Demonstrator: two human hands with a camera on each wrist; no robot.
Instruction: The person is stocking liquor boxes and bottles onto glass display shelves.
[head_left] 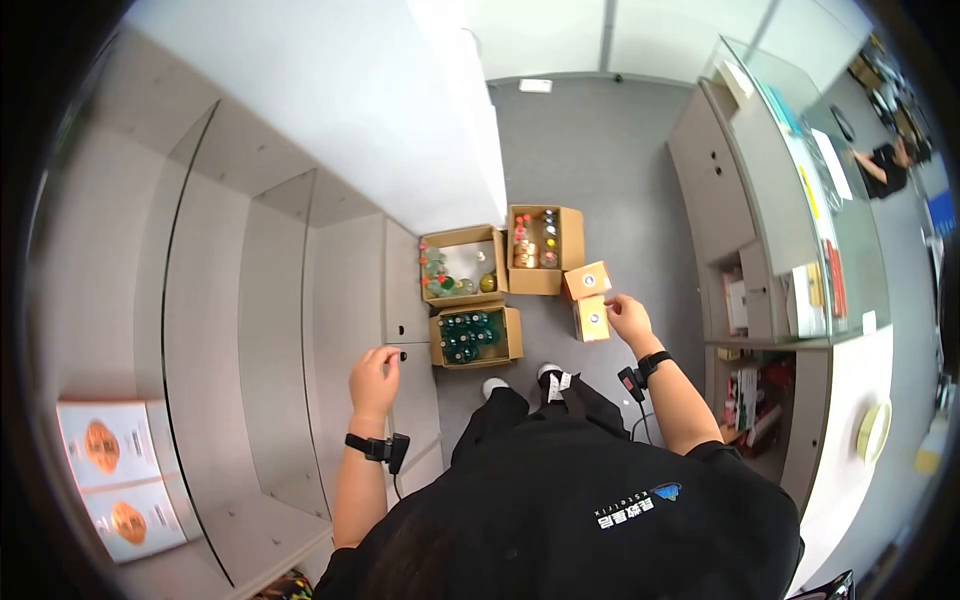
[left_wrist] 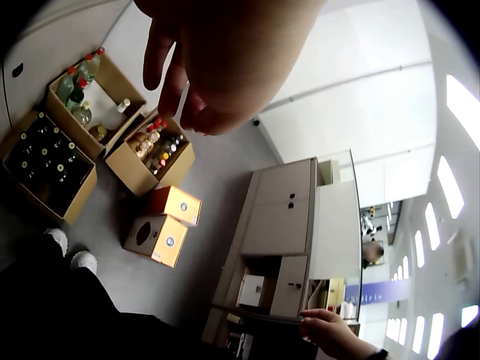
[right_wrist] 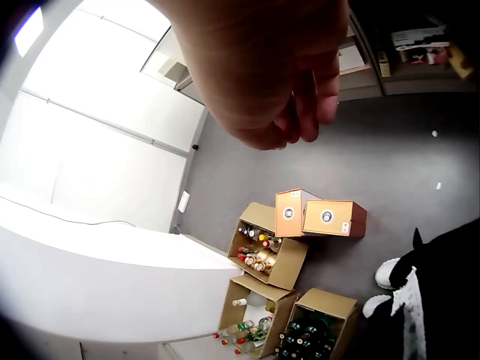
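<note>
My left hand [head_left: 375, 385] hangs beside the grey shelving, its fingers loosely curled around nothing. On the other side, my right hand [head_left: 630, 322] is held out with bent fingers and nothing in it. In the head view it overlaps the edge of an orange box [head_left: 592, 320]; the right wrist view shows a gap between hand and box. A second orange box [head_left: 588, 280] stands against the first on the floor. Close by are three open cardboard cartons: one with dark green bottles [head_left: 466, 338], one with clear bottles [right_wrist: 255, 334], and one with red-capped and dark bottles [head_left: 549, 236].
Glass-fronted shelving [head_left: 280, 240] runs along the left, with two white printed boxes [head_left: 120, 480] at its lower end. A grey cabinet [head_left: 715, 200] with a glass top borders the right. A white wall [head_left: 400, 110] juts out ahead. Another person [head_left: 885, 170] is beyond the cabinet.
</note>
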